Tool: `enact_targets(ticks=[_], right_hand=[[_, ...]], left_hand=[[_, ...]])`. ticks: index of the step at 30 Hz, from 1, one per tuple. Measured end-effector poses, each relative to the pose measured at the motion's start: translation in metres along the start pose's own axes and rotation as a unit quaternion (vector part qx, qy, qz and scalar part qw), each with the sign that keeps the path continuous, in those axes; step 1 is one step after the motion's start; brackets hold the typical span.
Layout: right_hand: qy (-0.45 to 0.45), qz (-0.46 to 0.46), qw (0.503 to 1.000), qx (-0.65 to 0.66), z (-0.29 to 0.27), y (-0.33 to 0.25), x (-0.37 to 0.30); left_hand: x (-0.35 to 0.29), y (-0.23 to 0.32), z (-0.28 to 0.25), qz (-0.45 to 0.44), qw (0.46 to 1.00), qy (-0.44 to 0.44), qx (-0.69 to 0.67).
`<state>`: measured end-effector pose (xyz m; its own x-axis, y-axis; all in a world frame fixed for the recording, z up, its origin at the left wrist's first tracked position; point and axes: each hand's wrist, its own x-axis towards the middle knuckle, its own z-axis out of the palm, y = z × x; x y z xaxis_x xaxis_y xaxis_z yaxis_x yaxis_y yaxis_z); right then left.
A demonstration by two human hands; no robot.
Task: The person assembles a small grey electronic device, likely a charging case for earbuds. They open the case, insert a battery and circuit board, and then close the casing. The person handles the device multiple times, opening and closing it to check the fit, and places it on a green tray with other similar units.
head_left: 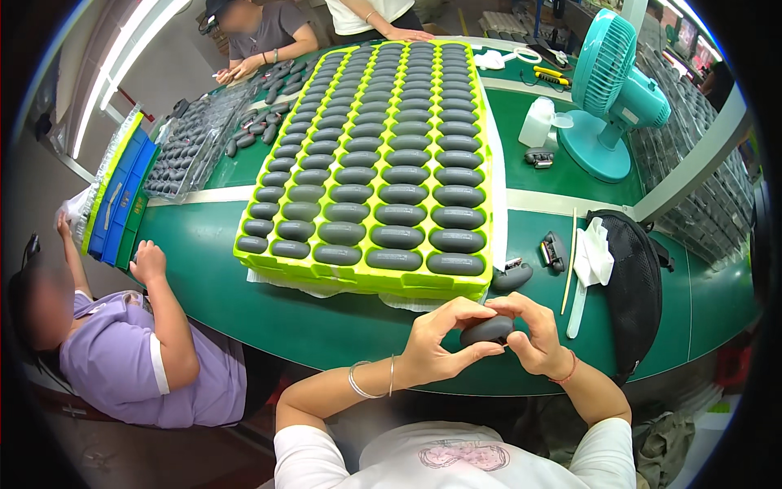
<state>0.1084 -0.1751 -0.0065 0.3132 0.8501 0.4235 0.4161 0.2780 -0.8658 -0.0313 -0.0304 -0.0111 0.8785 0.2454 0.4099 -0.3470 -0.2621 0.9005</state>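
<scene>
Left hand [433,346] and right hand [539,338]: fingers [478,352] grasping one dark oval piece [487,331]. Yellow-green tray [366,281] of similar pieces [394,259] just beyond, on green surface [204,285].

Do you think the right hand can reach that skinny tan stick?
Probably yes: the tan stick lies just beyond the right hand, with nothing seen on top. But that hand is on a dark oval case, so it might need to let go first.

White T-shirt [407,438] with a pink picture [464,455], shiny bangles [353,380] on the left wrist [377,377], red bracelet [565,375] on the right wrist [560,367].
</scene>
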Motion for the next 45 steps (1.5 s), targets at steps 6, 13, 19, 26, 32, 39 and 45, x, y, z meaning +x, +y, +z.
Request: enact_targets(ticks=[6, 13, 19, 26, 32, 39, 45], right_hand=[[-0.007, 0.017, 0.999, 0.033, 0.005, 0.000, -0.002], [0.006, 0.017, 1.000, 0.023, 0.010, 0.009, -0.006], [-0.002, -0.059, 0.998, -0.031, 0.009, 0.008, -0.007], [0.028, -0.044, 0.996, -0.076, 0.005, 0.003, -0.010], [0.035, -0.046, 0.991, -0.117, 0.007, 0.006, -0.012], [0.055, -0.021, 0.991, -0.119, 0.008, 0.009, -0.022], [0.059, -0.011, 0.991, -0.122, 0.011, 0.009, -0.018]], left_hand=[[-0.006, -0.004, 0.004, 0.003, 0.999, 0.053, -0.007], [0.000, 0.002, 0.005, 0.019, 0.997, 0.072, 0.008], [0.000, 0.007, 0.003, 0.089, 0.991, 0.079, 0.069], [0.006, 0.009, 0.004, 0.110, 0.986, 0.065, 0.109], [0.003, 0.007, -0.003, 0.026, 0.998, 0.039, 0.033], [0.004, 0.008, -0.002, -0.001, 0.999, 0.034, -0.031], [0.001, 0.004, 0.000, 0.008, 0.997, 0.056, -0.051]])
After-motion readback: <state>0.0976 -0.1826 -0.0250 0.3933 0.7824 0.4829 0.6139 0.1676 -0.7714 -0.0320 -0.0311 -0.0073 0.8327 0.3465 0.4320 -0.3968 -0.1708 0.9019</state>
